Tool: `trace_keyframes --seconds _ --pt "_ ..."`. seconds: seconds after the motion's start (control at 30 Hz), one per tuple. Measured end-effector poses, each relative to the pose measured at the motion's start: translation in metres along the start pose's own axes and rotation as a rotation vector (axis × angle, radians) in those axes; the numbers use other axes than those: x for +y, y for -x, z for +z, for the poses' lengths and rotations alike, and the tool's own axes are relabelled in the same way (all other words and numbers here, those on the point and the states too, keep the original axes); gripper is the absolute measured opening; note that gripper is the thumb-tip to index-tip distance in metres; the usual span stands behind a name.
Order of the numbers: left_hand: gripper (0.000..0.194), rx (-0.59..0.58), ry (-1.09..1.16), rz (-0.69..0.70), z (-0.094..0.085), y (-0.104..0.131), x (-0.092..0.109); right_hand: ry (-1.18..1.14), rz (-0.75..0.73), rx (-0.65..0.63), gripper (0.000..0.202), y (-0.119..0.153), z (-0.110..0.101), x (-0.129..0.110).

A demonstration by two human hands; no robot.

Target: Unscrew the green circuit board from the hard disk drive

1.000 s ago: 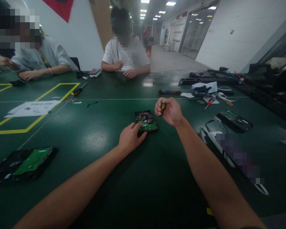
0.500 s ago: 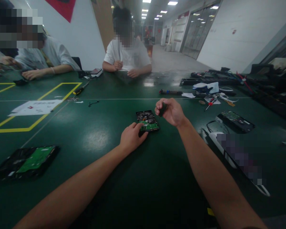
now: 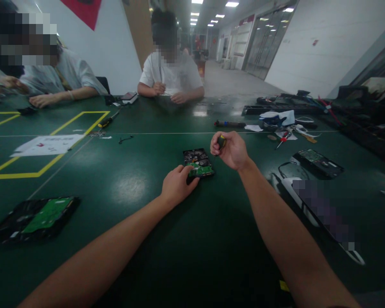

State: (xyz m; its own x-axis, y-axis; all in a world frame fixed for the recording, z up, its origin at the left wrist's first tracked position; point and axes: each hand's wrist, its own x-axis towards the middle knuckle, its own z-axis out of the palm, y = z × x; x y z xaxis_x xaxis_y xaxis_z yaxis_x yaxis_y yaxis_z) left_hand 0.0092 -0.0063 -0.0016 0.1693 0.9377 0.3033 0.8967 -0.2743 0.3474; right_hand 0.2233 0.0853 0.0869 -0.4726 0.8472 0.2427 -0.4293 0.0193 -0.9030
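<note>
A hard drive (image 3: 199,160) with a green circuit board lies on the dark green table (image 3: 141,231) in front of me. My left hand (image 3: 177,184) grips its left front corner, with the thumb at the near edge and the fingers over the board. Just right of and above the drive, my right hand (image 3: 230,149) is closed around a black and yellow screwdriver handle (image 3: 221,142). The screwdriver's shaft is hard to make out, and I cannot tell whether its tip touches the drive.
Another drive (image 3: 35,218) lies at left, a third (image 3: 319,162) at right beside a long white-edged object (image 3: 317,209). Farther back are a yellow-handled screwdriver (image 3: 106,121), paper (image 3: 48,144), tools and cables. Two people sit across the table, one at far left.
My right hand has turned the screwdriver handle slightly, so more of its yellow part shows. My left hand and the drive have stayed in place.
</note>
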Motion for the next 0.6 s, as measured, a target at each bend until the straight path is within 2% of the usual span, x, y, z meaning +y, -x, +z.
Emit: trace_keyframes --seconds 0.2,0.6 --pt "0.044 -0.011 -0.003 -0.003 -0.0019 -0.0002 0.0006 0.062 -0.009 0.052 0.025 0.0002 0.0023 -0.0007" --pt "0.044 -0.01 -0.001 -0.014 -0.0008 -0.0006 0.0007 0.05 -0.035 0.069 0.017 0.0026 0.0048 -0.0008"
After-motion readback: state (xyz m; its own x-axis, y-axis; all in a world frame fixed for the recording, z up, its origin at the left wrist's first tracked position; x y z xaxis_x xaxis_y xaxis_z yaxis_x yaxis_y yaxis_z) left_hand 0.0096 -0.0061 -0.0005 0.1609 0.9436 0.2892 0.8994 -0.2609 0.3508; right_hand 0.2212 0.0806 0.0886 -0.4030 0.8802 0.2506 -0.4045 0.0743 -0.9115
